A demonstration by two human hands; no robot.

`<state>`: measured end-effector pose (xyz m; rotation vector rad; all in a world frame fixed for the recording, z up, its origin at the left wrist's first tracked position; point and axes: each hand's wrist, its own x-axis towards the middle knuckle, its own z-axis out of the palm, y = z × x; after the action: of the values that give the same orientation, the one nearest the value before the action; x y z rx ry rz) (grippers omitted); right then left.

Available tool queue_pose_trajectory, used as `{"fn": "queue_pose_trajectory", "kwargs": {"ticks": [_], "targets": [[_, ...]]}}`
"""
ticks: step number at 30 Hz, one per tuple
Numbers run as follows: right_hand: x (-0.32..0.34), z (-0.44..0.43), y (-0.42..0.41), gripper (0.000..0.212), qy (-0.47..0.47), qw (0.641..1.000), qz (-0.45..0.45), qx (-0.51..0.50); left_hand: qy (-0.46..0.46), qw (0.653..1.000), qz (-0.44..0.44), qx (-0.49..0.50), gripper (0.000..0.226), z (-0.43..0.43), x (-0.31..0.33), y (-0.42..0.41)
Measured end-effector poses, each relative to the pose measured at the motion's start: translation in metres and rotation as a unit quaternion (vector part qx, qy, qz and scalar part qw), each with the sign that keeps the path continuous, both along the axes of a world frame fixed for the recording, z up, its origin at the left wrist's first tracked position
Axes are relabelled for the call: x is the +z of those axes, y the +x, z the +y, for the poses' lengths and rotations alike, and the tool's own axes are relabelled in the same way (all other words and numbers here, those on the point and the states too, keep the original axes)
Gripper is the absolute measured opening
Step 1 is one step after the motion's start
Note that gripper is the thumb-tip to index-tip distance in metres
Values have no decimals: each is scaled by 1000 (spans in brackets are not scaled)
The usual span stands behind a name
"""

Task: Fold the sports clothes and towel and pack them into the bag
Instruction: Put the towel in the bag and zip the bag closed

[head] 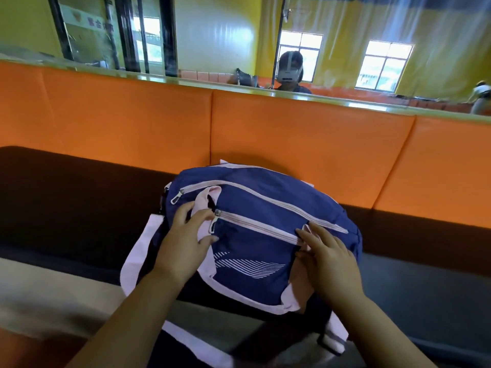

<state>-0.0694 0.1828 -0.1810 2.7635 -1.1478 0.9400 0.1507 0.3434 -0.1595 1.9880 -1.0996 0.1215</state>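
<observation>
Navy bag [260, 205], zipped shut, hides its contents on a dark bench [79, 195]; the left hand [183, 243] presses it with spread fingers, while the right hand [326, 261] covers the end of the zip [257, 225], grip unclear.

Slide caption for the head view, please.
Navy-and-pink bag on the bench, left hand at its lower zip pull, right hand at the zip's other end.
</observation>
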Motion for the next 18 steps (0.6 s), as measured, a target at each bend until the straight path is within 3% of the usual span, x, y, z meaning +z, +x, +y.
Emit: {"fn": "queue_pose_trajectory", "kwargs": {"ticks": [6,10,18], "targets": [[7,-32,0,49,55,998,27,-18,9,1000,1,-19,38,-41,1,1],[24,-35,-2,50,71,992,105,-27,33,999,-11,-28,38,-47,3,3],[95,-23,-8,33,138,957,248,61,207,975,-51,-66,35,-28,47,16]]}}
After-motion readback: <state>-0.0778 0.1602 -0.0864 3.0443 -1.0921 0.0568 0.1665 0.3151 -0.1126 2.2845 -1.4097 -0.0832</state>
